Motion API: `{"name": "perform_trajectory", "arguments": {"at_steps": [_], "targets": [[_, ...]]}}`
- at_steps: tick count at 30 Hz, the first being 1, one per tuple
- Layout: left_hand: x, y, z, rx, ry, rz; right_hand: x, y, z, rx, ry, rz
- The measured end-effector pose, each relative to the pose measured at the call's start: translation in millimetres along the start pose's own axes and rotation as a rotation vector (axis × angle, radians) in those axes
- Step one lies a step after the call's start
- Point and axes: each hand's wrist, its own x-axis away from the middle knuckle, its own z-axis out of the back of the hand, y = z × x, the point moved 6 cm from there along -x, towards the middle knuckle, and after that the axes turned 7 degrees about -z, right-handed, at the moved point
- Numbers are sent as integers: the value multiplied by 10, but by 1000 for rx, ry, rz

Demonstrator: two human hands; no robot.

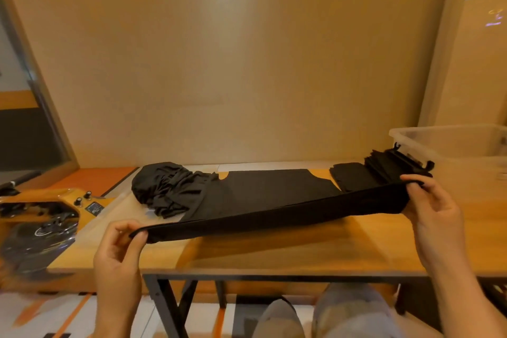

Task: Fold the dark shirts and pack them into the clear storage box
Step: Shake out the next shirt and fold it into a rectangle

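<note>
Left hand (120,252) pinches one corner of the dark shirt (260,208), near edge lifted off the wooden table (301,250). Behind sits a crumpled heap of dark shirts (164,189). Right hand (433,211) pinches the other corner, shirt taut between the 2. Folded shirts (351,177) lie beside the clear storage box (452,145), far right.

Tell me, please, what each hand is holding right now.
Left hand: pinching the left end of the dark shirt.
Right hand: pinching the right end of the same shirt.
</note>
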Motion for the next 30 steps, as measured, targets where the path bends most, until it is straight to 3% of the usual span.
{"name": "perform_trajectory", "arguments": {"at_steps": [5,12,17,30], "targets": [[224,170,46,-4,-34,28,262,-75,189,162,46,-18],[362,321,50,38,-105,158,463,-283,402,189,34,-92],[338,359,-28,16,-144,159,456,-256,437,217,12,-161],[-703,-271,-800,-323,-224,73,-721,157,-48,352,9,-213]]}}
